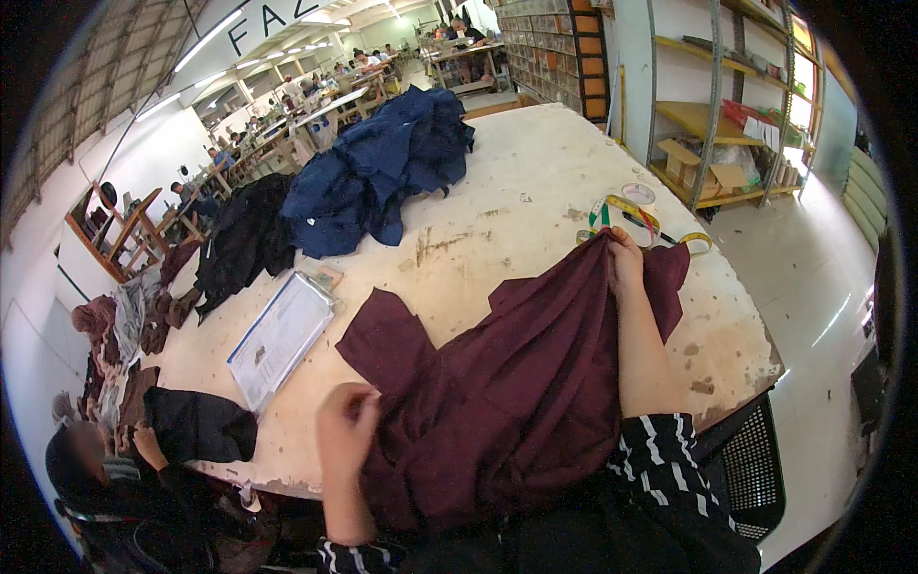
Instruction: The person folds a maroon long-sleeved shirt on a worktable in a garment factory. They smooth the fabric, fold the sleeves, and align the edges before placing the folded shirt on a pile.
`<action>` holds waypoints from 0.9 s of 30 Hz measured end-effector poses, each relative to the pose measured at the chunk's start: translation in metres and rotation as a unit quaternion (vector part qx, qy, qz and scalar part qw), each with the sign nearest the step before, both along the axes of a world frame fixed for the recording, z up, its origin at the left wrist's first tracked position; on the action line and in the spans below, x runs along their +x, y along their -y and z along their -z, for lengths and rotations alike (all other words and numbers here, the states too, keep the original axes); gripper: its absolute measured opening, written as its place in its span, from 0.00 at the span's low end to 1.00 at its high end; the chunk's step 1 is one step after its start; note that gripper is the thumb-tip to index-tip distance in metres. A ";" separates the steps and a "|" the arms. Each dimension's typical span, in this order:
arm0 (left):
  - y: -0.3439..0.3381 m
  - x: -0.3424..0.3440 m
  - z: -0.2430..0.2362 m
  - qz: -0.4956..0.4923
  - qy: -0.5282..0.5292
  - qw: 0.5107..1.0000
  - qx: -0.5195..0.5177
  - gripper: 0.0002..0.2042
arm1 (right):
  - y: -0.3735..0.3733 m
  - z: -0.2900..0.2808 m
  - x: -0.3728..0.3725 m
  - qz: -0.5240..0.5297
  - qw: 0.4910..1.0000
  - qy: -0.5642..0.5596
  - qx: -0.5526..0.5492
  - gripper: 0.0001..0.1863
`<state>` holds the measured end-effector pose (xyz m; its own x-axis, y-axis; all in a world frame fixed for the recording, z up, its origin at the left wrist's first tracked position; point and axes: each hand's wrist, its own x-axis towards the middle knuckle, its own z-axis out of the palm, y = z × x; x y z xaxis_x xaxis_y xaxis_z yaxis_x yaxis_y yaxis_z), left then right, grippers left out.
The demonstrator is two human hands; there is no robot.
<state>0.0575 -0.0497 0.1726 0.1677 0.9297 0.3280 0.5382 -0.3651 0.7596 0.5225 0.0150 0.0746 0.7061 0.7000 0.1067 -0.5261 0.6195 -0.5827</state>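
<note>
A maroon garment [497, 402] lies spread from the table's near edge toward the right, its upper part gathered into folds. My right hand [626, 263] is closed on a bunched edge of this garment and lifts it slightly off the tabletop. My left hand [347, 426] hovers beside the garment's left side, a little blurred. Its fingers are curled in, with no cloth visible between them. Just beyond my right hand lie a yellow and green tape measure [622, 206] and a roll of tape [638, 194].
A clipboard with papers [282, 335] rests on the pale worn table [535, 172]. Dark blue cloth [373, 172] and black cloth [244, 234] are piled at its far left. At the left edge, another person [143, 478] handles dark cloth. A metal shelf [712, 124] stands on the right.
</note>
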 end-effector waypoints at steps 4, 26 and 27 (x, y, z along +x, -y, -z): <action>0.010 0.067 0.002 0.159 -0.108 0.980 -0.043 0.12 | -0.005 0.004 0.000 -0.003 1.000 -0.001 -0.003 0.14; -0.027 0.058 0.012 0.091 -0.214 0.885 0.404 0.06 | 0.005 -0.015 0.003 0.052 0.998 -0.022 0.009 0.15; -0.025 0.053 0.009 0.083 -0.223 0.875 0.421 0.07 | 0.004 -0.018 0.001 0.053 0.998 -0.017 0.005 0.15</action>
